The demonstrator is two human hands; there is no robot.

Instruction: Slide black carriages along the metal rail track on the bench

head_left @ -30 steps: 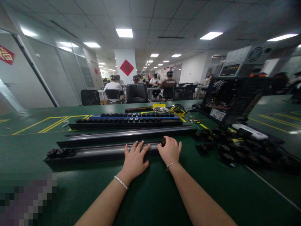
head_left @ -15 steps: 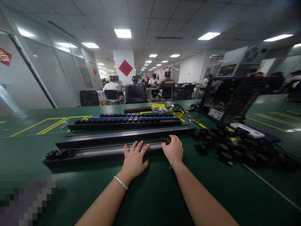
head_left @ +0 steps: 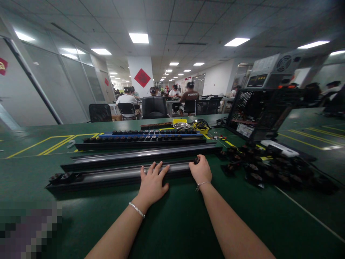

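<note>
A long black channel-shaped rail [head_left: 113, 175] lies across the near part of the table. My left hand [head_left: 153, 182] rests on its middle, fingers spread, holding nothing. Toward the rail's right end, my right hand [head_left: 202, 172] is closed around a small black round part [head_left: 197, 160], mostly hidden by the fingers. Two similar black parts [head_left: 66, 176] sit in the rail's left end. Just behind lies a second long rail [head_left: 145, 154]. Many loose black parts [head_left: 254, 174] are heaped to the right of my right hand.
Farther back, rows of black parts [head_left: 140, 137] line more rails. A metal dish [head_left: 181, 126] and cables [head_left: 201, 124] lie behind them. An open computer case [head_left: 253, 115] carries a power supply [head_left: 269, 72] at the right. People sit at tables beyond.
My right hand has shifted slightly right along the rail with the small black round part. My left hand stays spread on the rail. The view has turned a little.
</note>
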